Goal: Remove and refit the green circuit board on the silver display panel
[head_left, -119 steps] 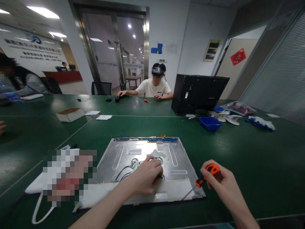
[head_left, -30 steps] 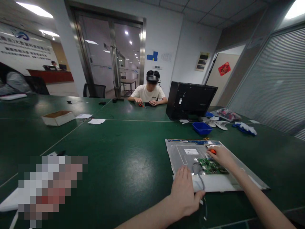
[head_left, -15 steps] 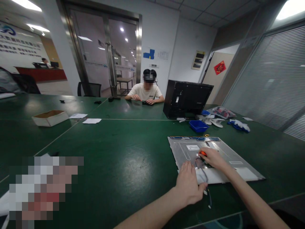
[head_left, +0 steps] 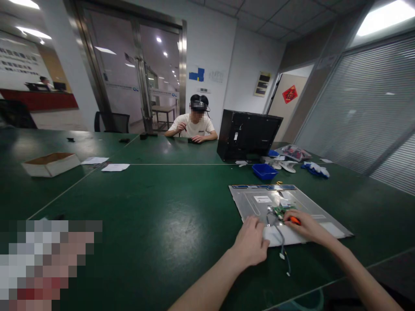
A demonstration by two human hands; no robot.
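Note:
A flat LCD panel (head_left: 241,199), metal back up, lies on the green table in front of me. Near its middle sits a green circuit board (head_left: 279,211), partly covered by my right hand. Dark cables (head_left: 281,238) run from beside the board over the panel's near edge, with white plugs at their ends. My right hand (head_left: 303,224) is closed around an orange-handled screwdriver (head_left: 295,220); its tip is hidden. At the panel's near left corner rests my left hand (head_left: 251,242), fingers lying on the edge, holding nothing visible.
Beyond the panel are a blue tray (head_left: 264,172), a black monitor housing (head_left: 249,136), and blue-white gloves (head_left: 316,169). A white box (head_left: 52,165) and papers (head_left: 115,167) lie to the left. A person (head_left: 194,123) sits across the green table (head_left: 155,203).
My right hand has moved toward me and right with the screwdriver, uncovering more of the circuit board. My left hand has shifted slightly left, off the cables. The view has turned slightly right.

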